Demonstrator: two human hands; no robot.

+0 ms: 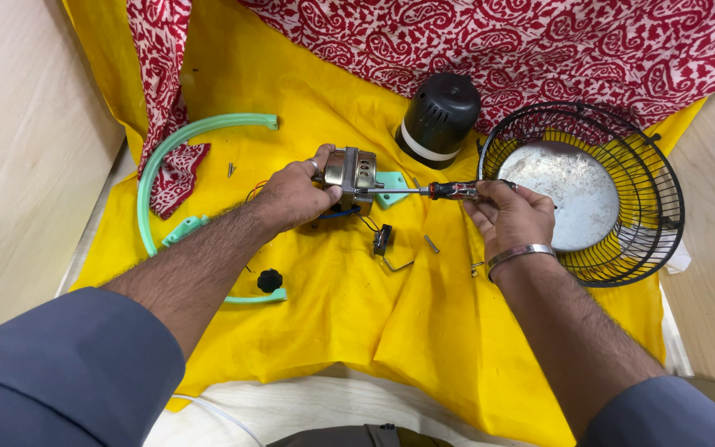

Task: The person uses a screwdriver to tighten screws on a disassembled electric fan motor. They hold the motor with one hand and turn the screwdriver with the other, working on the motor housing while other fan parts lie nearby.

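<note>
Left grip: left hand (291, 196) clenched around the fan motor (349, 172).
Right grip: right hand (511, 217) grasping the screwdriver (436, 191), tip at motor.
Underneath: yellow cloth (357, 306).
Nearby: black wire guard (622, 240), loose screw (431, 243).

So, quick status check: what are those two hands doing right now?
Left hand grips the fan motor. Right hand holds the screwdriver, tip at the motor. Loose screws and a small black part lie beside it.

Shiny metal motor (351, 172), matt yellow cloth (357, 306), black wire grille (622, 165).
</note>
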